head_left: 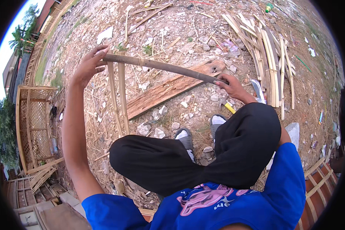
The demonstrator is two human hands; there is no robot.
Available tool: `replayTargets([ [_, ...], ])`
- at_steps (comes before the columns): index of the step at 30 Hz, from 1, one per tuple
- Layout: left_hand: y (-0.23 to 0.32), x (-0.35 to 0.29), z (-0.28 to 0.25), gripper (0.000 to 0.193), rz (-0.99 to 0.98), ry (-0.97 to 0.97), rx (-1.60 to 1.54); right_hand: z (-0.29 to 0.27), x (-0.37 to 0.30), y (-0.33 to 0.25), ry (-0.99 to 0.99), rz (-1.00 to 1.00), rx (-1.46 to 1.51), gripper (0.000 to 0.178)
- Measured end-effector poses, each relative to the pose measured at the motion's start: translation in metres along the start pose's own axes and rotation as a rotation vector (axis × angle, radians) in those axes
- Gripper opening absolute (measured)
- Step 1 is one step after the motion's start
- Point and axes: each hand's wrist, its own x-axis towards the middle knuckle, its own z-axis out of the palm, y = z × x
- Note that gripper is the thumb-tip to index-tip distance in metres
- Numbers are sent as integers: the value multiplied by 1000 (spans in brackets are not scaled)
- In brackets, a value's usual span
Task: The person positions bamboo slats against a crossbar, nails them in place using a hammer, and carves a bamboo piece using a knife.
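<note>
A long, dark, slightly curved bamboo strip (161,64) spans the space in front of me, raised above the ground. Its left end meets the fingers of my left hand (91,65), which are closed on it. At the other end, my right hand (233,87) grips the strip with thumb and fingers, near my right knee. Two pale bamboo slats (122,92) run from under the strip's left part toward my left knee; whether they are joined to it I cannot tell. Beneath the strip, a weathered wooden plank (157,97) lies diagonally on the ground.
A hammer (229,106) with a yellow handle and a broad blade (257,90) lie by my right knee. Beyond them is a pile of split bamboo (270,65). Rubble and stones (143,129) surround my feet. A bamboo lattice frame (38,128) stands at the left.
</note>
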Motion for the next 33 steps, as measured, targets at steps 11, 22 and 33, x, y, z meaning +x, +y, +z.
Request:
replayTargets([
  [11, -64, -170, 54, 38, 147, -65, -129, -19, 88, 73, 2, 222, -24, 34],
  [22, -90, -290, 151, 33, 117, 787, 114, -20, 139, 151, -35, 302, -196, 40],
  [33, -59, -329, 157, 24, 39, 652, 45, -7, 144, 158, 35, 249, -454, 40],
])
